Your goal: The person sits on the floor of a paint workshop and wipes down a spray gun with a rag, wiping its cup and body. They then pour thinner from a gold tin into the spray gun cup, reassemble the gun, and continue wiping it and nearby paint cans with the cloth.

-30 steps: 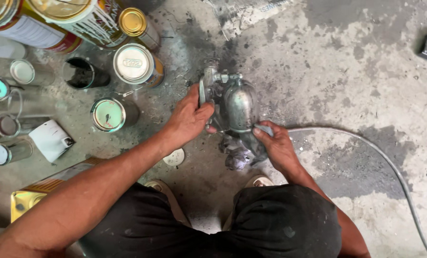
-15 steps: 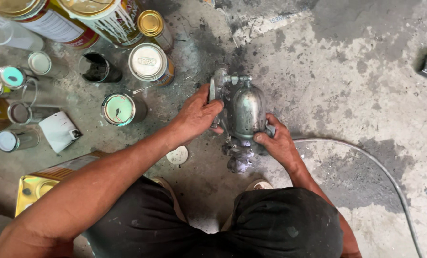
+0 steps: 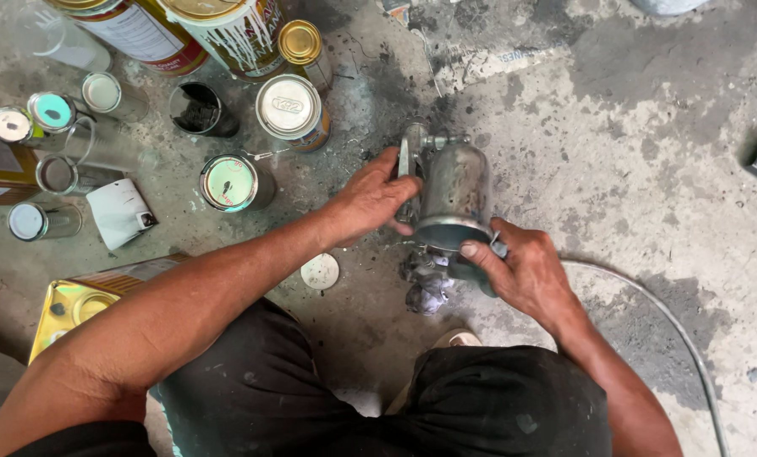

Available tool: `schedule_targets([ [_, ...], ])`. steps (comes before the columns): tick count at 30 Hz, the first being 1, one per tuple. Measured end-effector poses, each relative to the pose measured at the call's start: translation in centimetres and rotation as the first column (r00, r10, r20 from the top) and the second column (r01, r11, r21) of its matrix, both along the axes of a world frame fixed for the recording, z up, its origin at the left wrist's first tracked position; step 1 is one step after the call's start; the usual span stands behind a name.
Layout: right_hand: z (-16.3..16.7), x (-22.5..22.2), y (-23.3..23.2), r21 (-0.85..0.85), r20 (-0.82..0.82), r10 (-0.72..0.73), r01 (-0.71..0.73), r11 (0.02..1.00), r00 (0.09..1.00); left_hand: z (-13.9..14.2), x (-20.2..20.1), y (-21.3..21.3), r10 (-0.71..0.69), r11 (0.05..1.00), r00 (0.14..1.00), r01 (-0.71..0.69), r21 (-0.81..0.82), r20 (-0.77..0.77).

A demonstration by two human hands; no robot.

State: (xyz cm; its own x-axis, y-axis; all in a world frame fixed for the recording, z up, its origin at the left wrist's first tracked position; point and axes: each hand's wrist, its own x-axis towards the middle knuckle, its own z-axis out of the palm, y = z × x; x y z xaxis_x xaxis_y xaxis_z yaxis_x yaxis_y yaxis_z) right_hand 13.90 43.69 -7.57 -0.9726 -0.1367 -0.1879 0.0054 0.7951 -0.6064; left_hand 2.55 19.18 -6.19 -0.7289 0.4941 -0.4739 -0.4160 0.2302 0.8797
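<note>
- Stained grey concrete floor (image 3: 649, 195) filled the view, blackened with paint residue around the spot where the person crouched.
- At the centre sat a metal spray-gun cup (image 3: 454, 190), a dull steel canister standing on the floor with its fittings and lid clamp at the far end.
- The left hand (image 3: 370, 199) was pressed against the cup's left side, fingers curled around it and thumb toward the top fitting.
- The right hand (image 3: 522, 271) was clenched around the dark gun body (image 3: 471, 269) at the cup's near rim; whether the trigger was squeezed could not be told.
- A crumpled grey rag (image 3: 427, 288) lay on the floor just beneath the cup, touching or nearly touching it.
- A thin hose (image 3: 666, 313) curved away across the floor from beside the right wrist.
- Judging by this, the cup was seated on the gun and both hands were working the joint, so the fitting appeared under way rather than finished.
- Off to the left stood opened paint tins, among them a pale green tin (image 3: 230, 182) and a silver-lidded can (image 3: 289, 108), none of them touched; a loose round lid (image 3: 320, 272) lay near the left forearm.
</note>
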Motion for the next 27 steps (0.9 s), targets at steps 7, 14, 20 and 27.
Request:
schedule_targets([
  [7,5.4,-2.2,-0.7,-0.115,0.168,-0.223,0.244,0.963,0.96,-0.2,1.3,0.7,-0.057,0.996,0.994,0.049,-0.077,-0.096],
  [14,4.9,-2.1,-1.5,-0.402,0.206,-0.115,0.191,0.895,0.972,-1.4,0.9,0.2,-0.018,0.995,0.997,0.011,-0.096,-0.079],
  [20,5.0,-1.9,1.6,-0.866,0.06,-0.281,0.19,0.463,0.958,-2.0,0.8,-0.6,0.008,0.998,0.997,-0.003,-0.067,0.078],
  [27,0.4,-3.8,-1.6,-0.384,-0.475,-0.109,-0.094,0.919,0.873,-2.1,1.5,-0.4,-0.102,0.99,0.993,0.107,-0.093,0.051],
])
